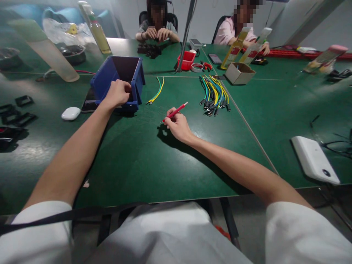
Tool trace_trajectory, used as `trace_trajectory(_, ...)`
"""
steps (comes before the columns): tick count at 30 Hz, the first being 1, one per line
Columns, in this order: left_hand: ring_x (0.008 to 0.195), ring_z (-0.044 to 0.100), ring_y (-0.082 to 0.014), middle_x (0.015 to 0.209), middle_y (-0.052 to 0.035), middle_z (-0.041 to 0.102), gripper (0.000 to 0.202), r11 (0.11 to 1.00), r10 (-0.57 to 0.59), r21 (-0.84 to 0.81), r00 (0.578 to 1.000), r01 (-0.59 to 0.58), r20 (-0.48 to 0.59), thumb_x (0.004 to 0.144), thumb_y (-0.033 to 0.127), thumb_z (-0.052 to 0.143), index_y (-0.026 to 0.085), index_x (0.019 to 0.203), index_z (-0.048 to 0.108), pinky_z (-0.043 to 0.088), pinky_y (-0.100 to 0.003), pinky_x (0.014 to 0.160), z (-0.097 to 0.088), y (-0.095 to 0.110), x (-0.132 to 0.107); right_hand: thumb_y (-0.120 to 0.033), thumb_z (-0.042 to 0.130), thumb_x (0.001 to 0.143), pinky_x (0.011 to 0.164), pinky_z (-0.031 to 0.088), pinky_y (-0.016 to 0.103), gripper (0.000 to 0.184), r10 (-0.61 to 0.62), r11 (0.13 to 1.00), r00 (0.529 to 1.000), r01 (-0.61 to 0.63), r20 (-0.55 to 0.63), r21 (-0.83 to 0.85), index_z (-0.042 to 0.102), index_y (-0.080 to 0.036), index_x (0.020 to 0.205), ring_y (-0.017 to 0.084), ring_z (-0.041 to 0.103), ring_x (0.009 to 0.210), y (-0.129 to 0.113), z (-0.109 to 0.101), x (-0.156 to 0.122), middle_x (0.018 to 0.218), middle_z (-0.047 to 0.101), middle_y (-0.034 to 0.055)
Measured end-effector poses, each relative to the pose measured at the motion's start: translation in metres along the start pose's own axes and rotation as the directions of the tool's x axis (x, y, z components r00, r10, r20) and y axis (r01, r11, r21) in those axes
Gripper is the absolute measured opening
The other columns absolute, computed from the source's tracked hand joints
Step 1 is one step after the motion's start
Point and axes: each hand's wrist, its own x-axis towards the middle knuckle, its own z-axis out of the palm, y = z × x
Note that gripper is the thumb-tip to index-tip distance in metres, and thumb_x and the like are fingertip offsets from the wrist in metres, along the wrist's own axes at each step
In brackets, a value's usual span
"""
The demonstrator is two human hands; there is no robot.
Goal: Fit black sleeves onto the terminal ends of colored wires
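My left hand [118, 94] reaches into the front opening of a blue plastic bin [110, 71]. Its visible fingers are curled together, and the bin's wall and shadow hide what they may hold. In my right hand [178, 126], low over the green table, a slim red pen-shaped tool [177, 110] is gripped between thumb and fingers. It slants, with a thin tip at lower left and a pale end at upper right. Between bin and right hand lie a few yellow and green wires [157, 91] with ring terminals. A bundle of similar wires [214, 93] lies further right.
A phone-like dark slab [89, 102] sits partly under the bin, beside a white case [70, 113]. Behind the wires are a red box [186, 60], a tape roll [197, 67] and a cardboard box [239, 74]. Bottles stand around. Two people sit across the table.
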Motion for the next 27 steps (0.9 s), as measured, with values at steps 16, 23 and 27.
trace_trajectory(16, 0.087, 0.053, -0.0196, 0.063, 0.0053, 0.066, 0.044, 0.997, -0.044, -0.069, 0.999, 0.042, -0.02, 0.046, 0.071, 0.064, 0.032, 0.066, 0.057, 0.041, -0.039, 0.088, -0.007, 0.018, -0.008, -0.026, 0.053, 0.084, 0.059, 0.047, 0.026, 0.007, 0.067, 0.995, 0.997, -0.065, -0.026, 0.078, 0.047, -0.021, 0.083, 0.013, 0.064, 0.058, -0.002, -0.001, 0.001, 0.07, 0.064, -0.0019)
trace_trajectory(23, 0.085, 0.053, -0.0175, 0.062, 0.0084, 0.065, 0.041, 0.998, -0.033, -0.052, 0.999, 0.031, -0.041, 0.056, 0.067, 0.065, 0.029, 0.071, 0.061, 0.041, -0.036, 0.089, -0.007, 0.012, -0.007, -0.024, 0.052, 0.084, 0.06, 0.047, 0.027, 0.006, 0.067, 0.998, 0.998, -0.067, -0.002, 0.018, 0.048, -0.021, 0.081, 0.012, 0.062, 0.057, -0.002, -0.003, 0.002, 0.068, 0.064, -0.0014)
trace_trajectory(27, 0.083, 0.056, -0.0126, 0.083, 0.0064, 0.071, 0.03, 1.0, 0.002, 0.026, 0.992, 0.001, -0.122, 0.074, 0.039, 0.064, 0.017, 0.093, 0.068, 0.044, -0.03, 0.085, -0.007, 0.015, -0.012, -0.024, 0.053, 0.084, 0.06, 0.048, 0.026, 0.006, 0.081, 0.997, 0.997, -0.081, 0.014, 0.016, 0.049, -0.021, 0.08, 0.012, 0.062, 0.056, -0.001, -0.002, 0.003, 0.067, 0.064, -0.0009)
